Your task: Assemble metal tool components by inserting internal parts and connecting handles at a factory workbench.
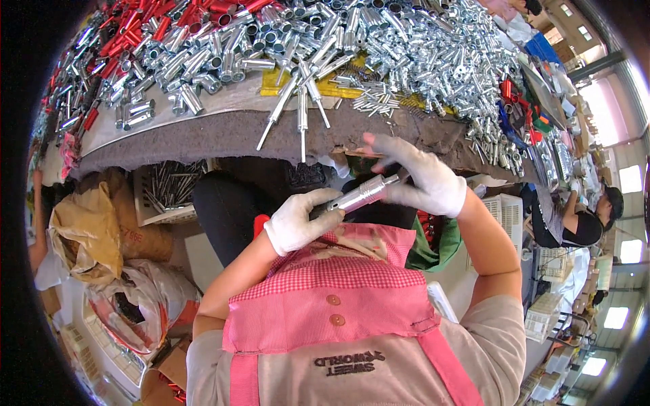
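Note:
A shiny silver metal tube assembly [361, 195] with a narrower end slants up to the right above my lap. My left hand [295, 222], in a white glove, is closed around its lower left end. My right hand [428, 181], also gloved, is beside the narrow end with its fingers stretched out and apart, slightly blurred. Whether its thumb touches the tube I cannot tell. Beyond my hands, several silver tubes with thin rods [302, 120] stick out over the edge of the bench [210, 132].
Silver tubes [230, 51] and smaller metal parts [433, 61] are heaped on the bench, with red tubes [139, 27] at far left. A crate of dark rods [172, 193] sits underneath. Sacks [88, 230] stand at left. Another person [579, 220] is at far right.

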`<state>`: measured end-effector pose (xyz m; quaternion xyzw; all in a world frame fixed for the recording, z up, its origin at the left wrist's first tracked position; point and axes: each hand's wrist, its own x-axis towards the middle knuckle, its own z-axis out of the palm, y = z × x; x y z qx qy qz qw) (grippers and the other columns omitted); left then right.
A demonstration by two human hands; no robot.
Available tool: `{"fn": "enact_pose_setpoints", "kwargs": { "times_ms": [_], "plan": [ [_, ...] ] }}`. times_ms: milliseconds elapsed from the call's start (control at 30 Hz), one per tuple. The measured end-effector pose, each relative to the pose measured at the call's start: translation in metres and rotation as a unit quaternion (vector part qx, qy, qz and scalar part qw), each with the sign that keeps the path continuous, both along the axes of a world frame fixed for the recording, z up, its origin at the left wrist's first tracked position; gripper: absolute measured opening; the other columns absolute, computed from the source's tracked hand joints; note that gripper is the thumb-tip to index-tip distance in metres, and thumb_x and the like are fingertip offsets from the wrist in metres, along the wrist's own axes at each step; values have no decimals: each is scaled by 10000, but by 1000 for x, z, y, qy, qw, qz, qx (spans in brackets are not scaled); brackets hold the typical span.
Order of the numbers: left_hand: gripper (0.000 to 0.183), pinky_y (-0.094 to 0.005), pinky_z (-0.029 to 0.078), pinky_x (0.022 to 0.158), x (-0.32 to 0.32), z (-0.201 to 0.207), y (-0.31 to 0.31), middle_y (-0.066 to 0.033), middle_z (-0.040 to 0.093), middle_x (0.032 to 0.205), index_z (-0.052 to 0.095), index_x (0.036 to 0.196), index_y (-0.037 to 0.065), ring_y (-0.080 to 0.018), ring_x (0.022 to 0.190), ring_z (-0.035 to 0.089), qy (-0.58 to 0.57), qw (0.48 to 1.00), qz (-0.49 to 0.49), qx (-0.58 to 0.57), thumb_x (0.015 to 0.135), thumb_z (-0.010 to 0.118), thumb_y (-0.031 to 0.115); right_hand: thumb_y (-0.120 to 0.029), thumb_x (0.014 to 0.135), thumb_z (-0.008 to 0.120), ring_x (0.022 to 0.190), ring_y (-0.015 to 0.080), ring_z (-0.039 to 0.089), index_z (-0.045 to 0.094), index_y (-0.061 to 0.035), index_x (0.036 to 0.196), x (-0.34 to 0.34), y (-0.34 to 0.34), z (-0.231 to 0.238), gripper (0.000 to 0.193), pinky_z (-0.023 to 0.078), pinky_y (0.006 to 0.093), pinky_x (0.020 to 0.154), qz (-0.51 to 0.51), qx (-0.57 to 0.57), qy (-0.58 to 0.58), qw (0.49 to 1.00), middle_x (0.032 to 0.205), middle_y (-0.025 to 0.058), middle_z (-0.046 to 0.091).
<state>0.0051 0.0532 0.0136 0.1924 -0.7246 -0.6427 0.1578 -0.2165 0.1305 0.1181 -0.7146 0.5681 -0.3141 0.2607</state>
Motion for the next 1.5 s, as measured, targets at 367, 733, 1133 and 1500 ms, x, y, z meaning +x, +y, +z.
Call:
{"fn": "enact_pose_setpoints", "kwargs": {
  "times_ms": [367,733,1133,1500],
  "plan": [
    [304,-266,465,668,-6,12,-8,-34,615,794,594,1092,-7,-104,712,566,-35,977,-101,183,879,585,209,-345,694,781,1168,295,501,318,13,1377,3,-2,-42,900,365,420,999,97,162,-443,876,1175,163,560],
    [275,-198,394,484,8,29,-7,-22,550,715,582,1041,-17,-66,529,471,-12,914,-95,393,933,525,229,-167,800,684,1192,331,495,313,-13,1385,44,4,-74,710,354,457,1035,105,107,-707,691,1230,186,541],
    [252,-244,451,581,-2,36,2,-35,588,741,599,1038,-8,-103,634,548,-23,983,-18,180,889,589,195,-244,910,576,599,134,503,508,-115,888,70,-13,-65,148,441,368,852,-98,-33,-651,752,559,-28,459],
    [283,-364,501,858,56,61,-96,-31,554,697,533,1119,23,-153,695,575,433,749,361,348,914,545,219,-294,716,761,888,365,620,517,-23,1205,59,42,-63,610,512,383,751,19,7,-85,996,995,180,631]
  ]
}}
